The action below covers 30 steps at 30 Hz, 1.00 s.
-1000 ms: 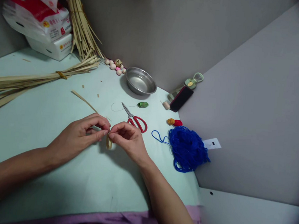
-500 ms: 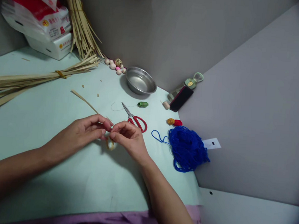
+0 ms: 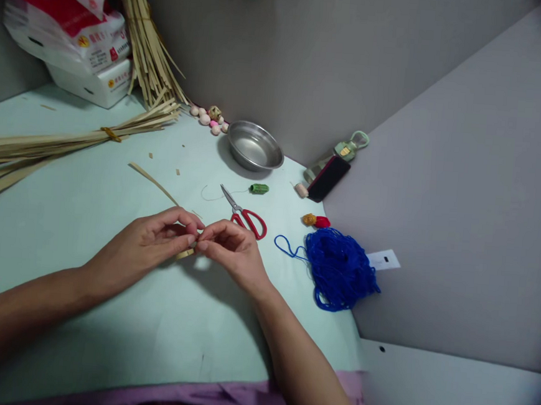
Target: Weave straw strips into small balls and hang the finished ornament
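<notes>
My left hand (image 3: 147,247) and my right hand (image 3: 230,251) meet fingertip to fingertip over the pale green table (image 3: 64,211). Both pinch a short tan straw strip (image 3: 184,254) that pokes out just below the fingertips. Most of the strip is hidden by my fingers. Red-handled scissors (image 3: 246,214) lie just beyond my right hand. A longer loose straw strip (image 3: 153,182) lies on the table beyond my left hand.
A tangle of blue cord (image 3: 338,268) lies right of my hands. Farther back are a steel bowl (image 3: 255,146), a green spool (image 3: 259,189), small beads (image 3: 209,119), a phone (image 3: 327,177) and a red tassel (image 3: 316,221). Straw bundles (image 3: 45,147) and white boxes (image 3: 77,44) fill the left.
The curled loop of strip that hung below my fingertips has been drawn up and flattened between them. Both hands stay in nearly the same place.
</notes>
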Each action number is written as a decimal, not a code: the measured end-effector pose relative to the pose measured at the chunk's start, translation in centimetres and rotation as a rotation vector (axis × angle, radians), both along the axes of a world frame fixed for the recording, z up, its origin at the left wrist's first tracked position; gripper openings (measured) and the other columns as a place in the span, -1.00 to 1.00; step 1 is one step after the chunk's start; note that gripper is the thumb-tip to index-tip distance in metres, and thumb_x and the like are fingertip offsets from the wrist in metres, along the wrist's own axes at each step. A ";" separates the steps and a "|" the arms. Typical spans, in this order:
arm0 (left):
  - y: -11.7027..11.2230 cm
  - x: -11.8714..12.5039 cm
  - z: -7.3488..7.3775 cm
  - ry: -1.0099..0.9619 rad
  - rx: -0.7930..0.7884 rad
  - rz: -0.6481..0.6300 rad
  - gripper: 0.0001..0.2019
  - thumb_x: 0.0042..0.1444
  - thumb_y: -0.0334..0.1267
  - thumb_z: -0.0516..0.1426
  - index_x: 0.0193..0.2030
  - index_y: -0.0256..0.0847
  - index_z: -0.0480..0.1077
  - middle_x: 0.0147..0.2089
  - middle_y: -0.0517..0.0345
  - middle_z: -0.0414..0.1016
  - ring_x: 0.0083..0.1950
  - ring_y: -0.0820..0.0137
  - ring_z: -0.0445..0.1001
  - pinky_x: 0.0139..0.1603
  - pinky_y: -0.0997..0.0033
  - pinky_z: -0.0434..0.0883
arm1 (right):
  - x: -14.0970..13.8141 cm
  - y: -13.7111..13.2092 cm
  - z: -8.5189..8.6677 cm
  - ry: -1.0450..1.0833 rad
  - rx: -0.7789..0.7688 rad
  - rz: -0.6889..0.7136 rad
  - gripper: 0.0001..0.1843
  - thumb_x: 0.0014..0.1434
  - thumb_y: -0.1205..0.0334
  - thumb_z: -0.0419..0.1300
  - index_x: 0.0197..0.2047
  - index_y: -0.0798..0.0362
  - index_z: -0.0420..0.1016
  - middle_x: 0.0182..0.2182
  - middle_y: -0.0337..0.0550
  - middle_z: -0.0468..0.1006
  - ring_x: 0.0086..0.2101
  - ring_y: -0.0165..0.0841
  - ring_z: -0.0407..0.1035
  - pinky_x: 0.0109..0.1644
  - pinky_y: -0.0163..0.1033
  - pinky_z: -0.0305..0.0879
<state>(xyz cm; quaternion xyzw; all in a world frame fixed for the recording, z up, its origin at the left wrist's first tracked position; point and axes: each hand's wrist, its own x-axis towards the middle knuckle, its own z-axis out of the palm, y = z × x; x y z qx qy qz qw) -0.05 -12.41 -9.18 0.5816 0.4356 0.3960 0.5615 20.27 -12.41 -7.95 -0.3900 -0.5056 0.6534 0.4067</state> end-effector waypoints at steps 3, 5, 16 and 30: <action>0.0 -0.1 0.3 0.038 0.001 0.005 -0.70 0.24 0.11 0.31 -0.26 -0.07 0.53 -0.08 0.12 0.68 -0.21 0.31 0.64 -0.27 0.44 0.54 | 0.1 0.0 0.2 0.008 -0.016 0.002 -0.63 -0.02 0.05 0.70 -0.32 -0.06 0.64 -0.38 -0.28 0.69 -0.33 -0.34 0.57 -0.10 -0.16 0.57; 0.0 -0.3 0.3 0.057 -0.002 0.001 -0.68 0.26 0.15 0.29 -0.23 -0.05 0.54 -0.11 0.13 0.68 -0.25 0.32 0.61 -0.33 0.44 0.49 | 0.1 0.0 0.2 0.008 -0.020 -0.005 -0.61 -0.04 0.02 0.70 -0.33 -0.05 0.64 -0.39 -0.28 0.69 -0.33 -0.34 0.58 -0.10 -0.16 0.58; -0.2 -0.1 -0.1 -0.083 -0.065 -0.072 -0.71 0.28 0.10 0.35 -0.14 -0.06 0.56 -0.06 0.14 0.69 -0.15 0.30 0.70 -0.09 0.38 0.68 | 0.1 0.1 -0.3 0.024 -0.023 0.011 -0.64 -0.01 0.11 0.69 -0.31 -0.02 0.64 -0.37 -0.30 0.65 -0.33 -0.38 0.52 -0.10 -0.19 0.52; -0.9 -0.2 -1.9 0.084 0.344 -0.086 -0.78 0.47 -0.05 0.19 -0.07 0.07 0.70 0.22 0.08 0.61 -0.02 0.29 0.65 -0.02 0.37 0.64 | 0.9 0.4 0.4 0.009 -0.109 0.014 -0.64 -0.06 0.10 0.71 -0.33 -0.03 0.66 -0.38 -0.31 0.68 -0.35 -0.41 0.48 -0.15 -0.24 0.43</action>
